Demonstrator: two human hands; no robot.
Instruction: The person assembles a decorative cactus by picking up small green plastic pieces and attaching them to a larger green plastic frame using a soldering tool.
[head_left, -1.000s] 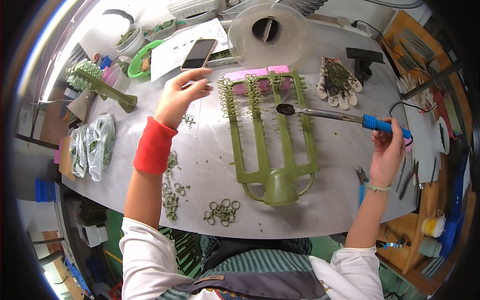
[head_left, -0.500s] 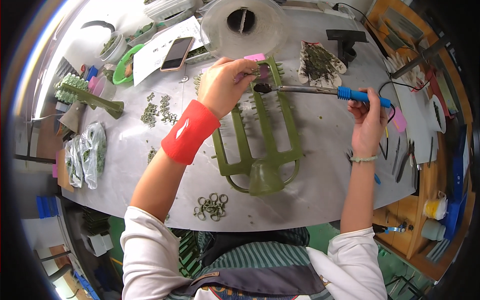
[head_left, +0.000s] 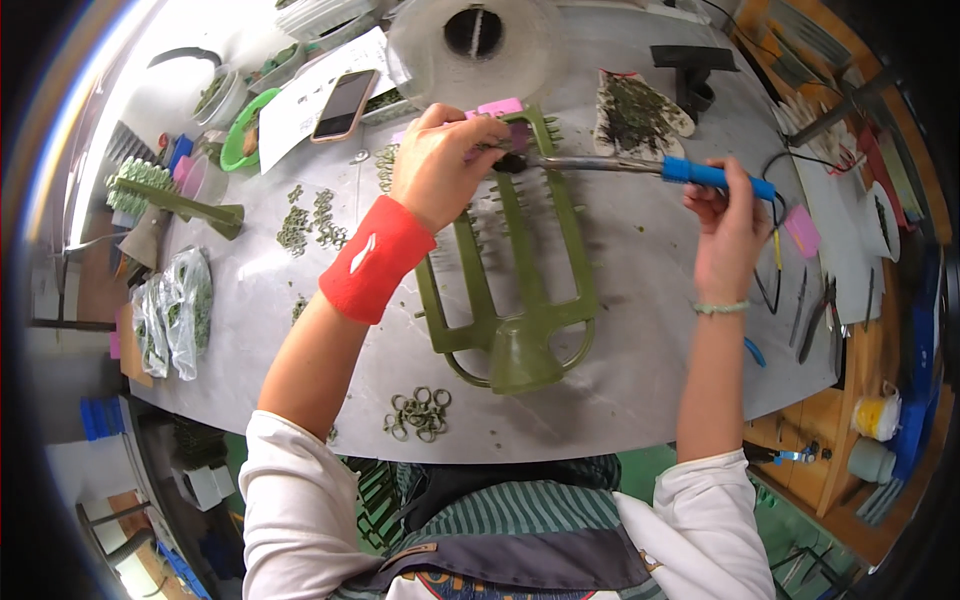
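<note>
Since the earliest view, my left grip (head_left: 440, 165) has crossed from the air near the phone to the upper part of the olive-green, waxy-looking pronged frame (head_left: 523, 250), and the dark, spoon-shaped tip of the blue-handled metal rod tool (head_left: 640, 165) has come up to its fingertips. Thumb and forefinger there nearly meet; whether something small sits between them, I cannot tell. My right grip (head_left: 728, 215) is wrapped around the blue handle. The frame lies flat beneath and nearer me than the left grip, its cup-shaped base toward my body.

By my judgement the work is partway: small green loops crowd the leftmost prong's upper end, just left of that grip, while the prongs below and right of it carry short stubs with no loops that I can make out. Loose green rings (head_left: 418, 413) lie on the grey tabletop (head_left: 640, 370) well below the left grip, more small green pieces (head_left: 293, 230) to its left.

My own left grip hides the prong tops. Just beyond it are a pink block (head_left: 500, 107) and a cloudy plastic cone (head_left: 530, 50); a black smartphone (head_left: 345, 105) lies up to the left. Beyond the tool's shaft rests a dark-stained white glove (head_left: 635, 110), close enough to brush.
</note>
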